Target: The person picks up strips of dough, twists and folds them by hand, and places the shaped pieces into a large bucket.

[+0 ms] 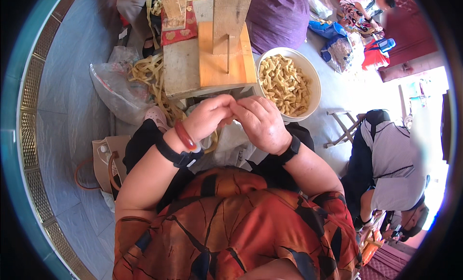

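Observation:
My left hand and my right hand meet in front of me, just before the near edge of a small table. Both are closed, with fingertips pinched together; whatever sits between them is hidden by the fingers. Below the left hand shows a bit of pale yellow strip, and I cannot tell whether it is held. A white bucket stands beyond the right hand, full of short, knotted-looking pale yellow pieces. On the table, a wooden block stand carries a thin upright metal pin.
Long pale yellow strips hang at the table's left, next to a clear plastic bag. A beige handbag stands on the floor at left. A folding stool and a seated person are at right. Someone in purple sits opposite.

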Tool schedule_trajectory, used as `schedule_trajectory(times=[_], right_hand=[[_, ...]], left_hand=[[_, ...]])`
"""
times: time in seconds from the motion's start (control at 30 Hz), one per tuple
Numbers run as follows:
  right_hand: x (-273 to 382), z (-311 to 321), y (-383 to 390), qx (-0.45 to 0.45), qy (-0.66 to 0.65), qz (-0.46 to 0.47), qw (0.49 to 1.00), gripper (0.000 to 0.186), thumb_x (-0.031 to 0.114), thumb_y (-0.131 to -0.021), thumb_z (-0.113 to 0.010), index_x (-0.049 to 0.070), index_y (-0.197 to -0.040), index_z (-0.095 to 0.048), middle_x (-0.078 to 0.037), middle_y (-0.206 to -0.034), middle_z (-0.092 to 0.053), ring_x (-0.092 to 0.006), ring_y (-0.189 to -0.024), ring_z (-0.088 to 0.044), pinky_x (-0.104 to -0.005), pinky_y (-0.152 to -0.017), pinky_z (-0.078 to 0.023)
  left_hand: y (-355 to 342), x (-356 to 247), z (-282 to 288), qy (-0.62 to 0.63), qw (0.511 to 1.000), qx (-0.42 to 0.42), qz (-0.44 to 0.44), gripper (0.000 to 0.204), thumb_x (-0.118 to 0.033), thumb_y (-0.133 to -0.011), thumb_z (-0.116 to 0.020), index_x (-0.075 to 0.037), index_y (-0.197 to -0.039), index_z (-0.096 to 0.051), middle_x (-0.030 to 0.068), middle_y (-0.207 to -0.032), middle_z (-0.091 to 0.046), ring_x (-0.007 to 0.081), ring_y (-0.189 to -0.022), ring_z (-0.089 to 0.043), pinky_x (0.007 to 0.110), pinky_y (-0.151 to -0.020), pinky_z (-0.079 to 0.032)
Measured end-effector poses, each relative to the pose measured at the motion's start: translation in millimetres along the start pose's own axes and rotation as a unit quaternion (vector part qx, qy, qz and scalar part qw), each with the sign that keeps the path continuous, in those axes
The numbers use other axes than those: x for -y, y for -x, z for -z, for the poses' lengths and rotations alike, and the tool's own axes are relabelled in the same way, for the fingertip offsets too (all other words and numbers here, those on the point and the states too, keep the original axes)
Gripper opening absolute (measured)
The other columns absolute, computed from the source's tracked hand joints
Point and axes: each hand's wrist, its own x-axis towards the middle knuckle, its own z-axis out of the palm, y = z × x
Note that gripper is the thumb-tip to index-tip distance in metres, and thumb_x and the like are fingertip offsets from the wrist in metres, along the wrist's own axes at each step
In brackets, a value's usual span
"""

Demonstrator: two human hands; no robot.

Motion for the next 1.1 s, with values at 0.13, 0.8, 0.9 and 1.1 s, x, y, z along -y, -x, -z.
schedule_trajectory(times=[0.13, 0.8, 0.9, 1.1], right_hand=[[3.1, 2.9, 19.0, 0.048, -0.052, 0.018, 0.997, 0.041, 0.008, -0.068, -0.062, 0.002, -0.108, -0.062, -0.007, -0.09, -0.058, -0.0257, -0.082, -0.057, -0.0372, -0.073, -0.048], [32.6, -8.8, 54.3, -0.018, -0.227, -0.06, 0.972, 0.021, 0.002, -0.077, -0.063, 0.006, -0.097, -0.058, -0.011, -0.081, -0.06, -0.0321, -0.074, -0.06, -0.0408, -0.067, -0.051], [31.6, -32.6, 56.6, -0.085, -0.224, -0.111, 0.965, 0.017, 0.009, -0.078, -0.066, 0.007, -0.091, -0.055, -0.009, -0.075, -0.059, -0.031, -0.069, -0.06, -0.0399, -0.064, -0.049], [23.2, -22.8, 52.3, -0.083, -0.15, -0.102, 0.98, 0.021, 0.016, -0.076, -0.071, 0.008, -0.09, -0.058, -0.007, -0.07, -0.059, -0.0283, -0.065, -0.06, -0.0393, -0.058, -0.047]], left_hand=[[23.0, 17.8, -2.2, -0.065, 0.998, 0.013, -0.006, 0.016, -0.019, -0.098, -0.051, -0.006, -0.091, -0.057, -0.0038, -0.074, -0.051, 0.0067, -0.065, -0.047, 0.022, -0.062, -0.041], [21.9, 10.3, -22.0, -0.446, 0.85, -0.03, -0.278, 0.043, 0.001, -0.085, -0.053, 0.001, -0.128, -0.048, 0.016, -0.11, -0.062, 0.0307, -0.098, -0.061, 0.039, -0.088, -0.047], [21.5, 29.4, -33.4, -0.519, 0.825, -0.044, -0.219, 0.032, -0.004, -0.084, -0.056, 0.0, -0.115, -0.056, 0.0177, -0.102, -0.062, 0.0379, -0.091, -0.059, 0.041, -0.082, -0.047], [20.9, 42.4, -4.2, -0.002, 0.989, 0.104, 0.106, 0.022, -0.015, -0.093, -0.053, -0.004, -0.112, -0.057, 0.002, -0.084, -0.058, 0.0104, -0.069, -0.053, 0.022, -0.061, -0.041]])
